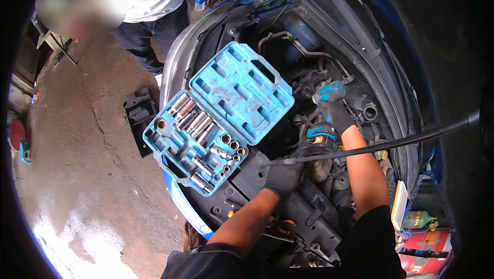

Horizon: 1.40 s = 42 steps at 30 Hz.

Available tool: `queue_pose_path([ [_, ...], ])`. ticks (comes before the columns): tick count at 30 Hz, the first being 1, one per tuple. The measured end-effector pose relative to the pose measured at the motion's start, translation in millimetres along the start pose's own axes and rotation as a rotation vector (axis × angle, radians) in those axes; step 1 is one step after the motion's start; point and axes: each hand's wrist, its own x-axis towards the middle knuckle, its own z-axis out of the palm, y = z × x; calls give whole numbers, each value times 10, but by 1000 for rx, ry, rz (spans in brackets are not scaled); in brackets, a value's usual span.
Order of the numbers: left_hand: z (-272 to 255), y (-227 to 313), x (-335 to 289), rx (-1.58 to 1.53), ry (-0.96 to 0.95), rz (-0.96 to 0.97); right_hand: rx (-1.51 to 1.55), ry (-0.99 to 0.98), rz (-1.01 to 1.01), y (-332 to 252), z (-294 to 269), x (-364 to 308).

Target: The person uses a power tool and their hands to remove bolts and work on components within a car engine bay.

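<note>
My right hand point(337, 117), in a dark glove, is closed round the handle of a teal and black cordless impact wrench point(329, 93). The tool's battery point(320, 137) points back toward me, and its nose is down among the engine parts. My left hand point(284, 176), also gloved, is low at the front edge of the engine bay, just under the black hood prop rod point(360, 149). Its fingers are hidden, so whether it grips anything does not show. Left of my hands, an open blue socket case point(242, 91) lies across the car's front, with several chrome sockets point(199, 123) in its lower half.
Pliers with orange handles point(285, 223) and a metal socket piece point(320, 250) lie on the front panel near me. A black plastic part point(140, 114) is on the floor beside the car. Another person point(154, 1) stands at the far left. A green gas cylinder point(417, 219) is at right.
</note>
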Motion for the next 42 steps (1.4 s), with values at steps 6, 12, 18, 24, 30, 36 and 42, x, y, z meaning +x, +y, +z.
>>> queue_pose_path([
  [6, -66, 8, 47, 66, -72, 2, 128, -34, -25, -83, 34, -100],
  [12, -96, 42, 96, 90, -26, 21, 164, -19, -14, -70, -53, -201],
  [18, -118, 62, 80, 56, -45, 7, 157, 30, 34, -169, 3, -282],
  [24, -33, 95, 229, -193, 59, -166, 107, 45, -79, -133, -42, -347],
  [30, 606, -436, 1339, -765, 226, -524, 157, -33, -42, 30, -27, 8],
  [36, 1168, -619, 1982, -790, -156, -121, 328, 16, -172, 257, -268, 71],
  [42, 1668, -948, 2416, -1822, -387, -262, 409, 14, -38, 268, -323, 9],
])
